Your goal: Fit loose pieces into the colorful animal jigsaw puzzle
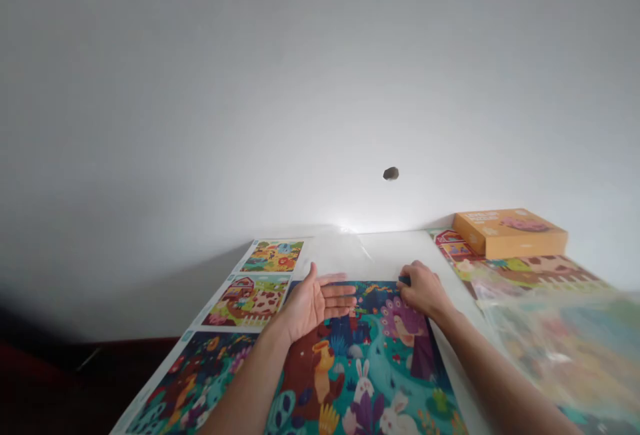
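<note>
Filling the lower middle of the view, a glossy, richly coloured forest picture (350,350) lies flat on a smooth white sheet (400,256), its lower part cut off by the frame. Its rounded cartoon shapes include a brown bear, an orange fox-like animal, white rabbits with upright ears, a teal long-necked creature and a purple peacock with a scalloped fan, all on deep blue and green.

The left hand (317,302) is spread flat at the picture's upper left, thumb raised, fingers straight and slightly parted, palm turned inward, with nothing in it. The right hand (419,290) is bent at the upper right edge, fingers curled down narrowly; whether they pinch anything cannot be told.

Down the sheet's left margin runs a column of three small printed scenes: a yellow animal scene (274,256) on top, a red-barn scene with a spotted cow (250,300) below it, and a dark forest scene (193,375) nearest the viewer.

To the right, a matte orange rectangular box (520,248) rests on a larger farm picture (537,272). Nearer, crinkled clear plastic (557,358) blurs the colours beneath. Behind rises a plain pale wall (300,108), broken by a ragged dark hole (391,174).
</note>
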`<state>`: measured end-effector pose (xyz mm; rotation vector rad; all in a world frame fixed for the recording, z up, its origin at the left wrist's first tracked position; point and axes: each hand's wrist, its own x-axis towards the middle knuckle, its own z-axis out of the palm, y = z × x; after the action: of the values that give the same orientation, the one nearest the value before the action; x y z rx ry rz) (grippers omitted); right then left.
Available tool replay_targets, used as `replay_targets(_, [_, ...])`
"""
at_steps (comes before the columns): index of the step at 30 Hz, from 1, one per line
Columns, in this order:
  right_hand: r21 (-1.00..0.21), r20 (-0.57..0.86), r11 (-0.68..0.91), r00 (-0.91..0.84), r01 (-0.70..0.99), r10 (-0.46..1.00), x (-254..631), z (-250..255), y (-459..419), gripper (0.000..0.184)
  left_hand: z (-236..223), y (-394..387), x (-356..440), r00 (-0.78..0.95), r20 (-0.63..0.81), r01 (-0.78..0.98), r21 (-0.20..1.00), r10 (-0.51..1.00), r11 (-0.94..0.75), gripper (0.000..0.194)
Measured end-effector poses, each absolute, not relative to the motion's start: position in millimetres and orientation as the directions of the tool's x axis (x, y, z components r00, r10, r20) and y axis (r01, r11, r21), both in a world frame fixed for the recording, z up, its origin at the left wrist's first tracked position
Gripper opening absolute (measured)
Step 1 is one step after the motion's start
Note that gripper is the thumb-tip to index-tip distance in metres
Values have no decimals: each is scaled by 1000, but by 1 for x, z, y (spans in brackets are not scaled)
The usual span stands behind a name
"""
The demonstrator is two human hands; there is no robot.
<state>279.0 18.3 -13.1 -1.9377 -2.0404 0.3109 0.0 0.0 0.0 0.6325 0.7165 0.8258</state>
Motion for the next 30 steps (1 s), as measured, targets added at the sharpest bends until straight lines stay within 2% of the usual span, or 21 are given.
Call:
replay_targets(3, [-391,97,109,-77,914,992,280,-13,20,15,-2,3,0,411,-315,-459,739,856,493,64])
replay_targets(8, [-445,94,199,-175,873,980,283,-15,22,11,-5,3,1,414,-338,-408,761,845,505,62])
replay_targets(16, [-533,124,158,-108,831,986,285,-17,22,6,-4,1,2,391,-334,-389,784,858,483,52])
replay_targets(19, [-575,135,134,-68,807,988,285,-16,22,10,-4,1,2,385,-331,-384,792,861,476,50])
replay_targets(27, [-621,146,264,-222,738,964,286,-11,18,7,-6,2,1,395,-321,-375,799,861,470,45])
replay_targets(30, [-611,153,189,-120,768,981,284,-17,19,10,-6,1,2,392,-311,-375,805,866,459,42])
